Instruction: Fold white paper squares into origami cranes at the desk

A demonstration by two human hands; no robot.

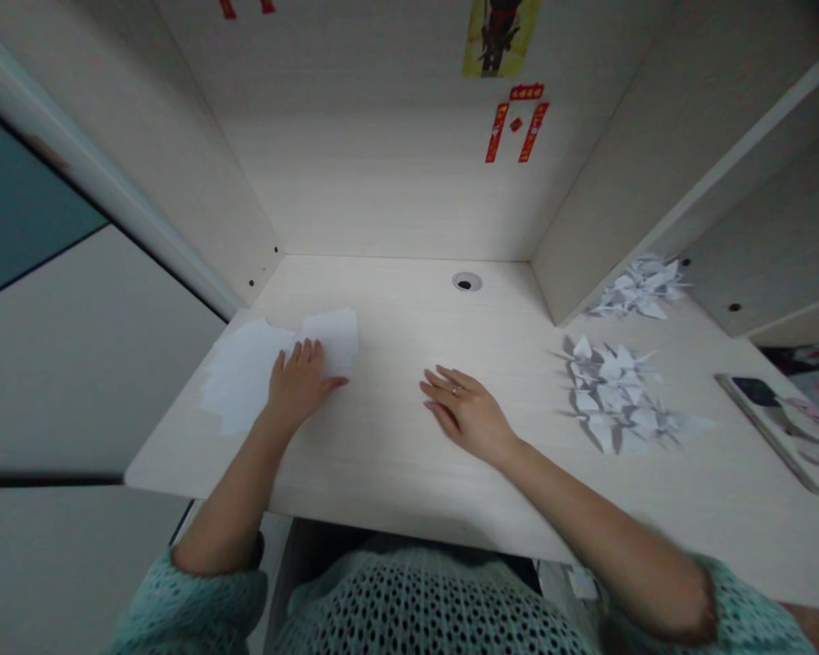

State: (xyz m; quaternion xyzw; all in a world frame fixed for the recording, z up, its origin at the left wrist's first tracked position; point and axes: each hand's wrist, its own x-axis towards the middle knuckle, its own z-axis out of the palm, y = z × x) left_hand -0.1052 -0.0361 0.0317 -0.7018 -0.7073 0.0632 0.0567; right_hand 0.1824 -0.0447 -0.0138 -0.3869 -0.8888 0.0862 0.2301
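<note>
My left hand (298,382) lies flat with its fingers spread, touching a white paper sheet (334,332) at the left of the desk. Beside and partly under that hand, a loose spread of white paper sheets (242,373) covers the desk's left end. My right hand (468,414), with a ring on one finger, rests near the middle of the desk, its fingers stretched out and holding nothing. Farther right stands a cluster of white folded paper cranes (614,387), apart from the right hand.
More folded paper cranes (642,287) are heaped beyond the right partition (628,182). A phone-like flat object (784,428) lies at the right. The pale desk (389,437) has a round cable hole (467,282) near its back panel, which bears red stickers (497,132).
</note>
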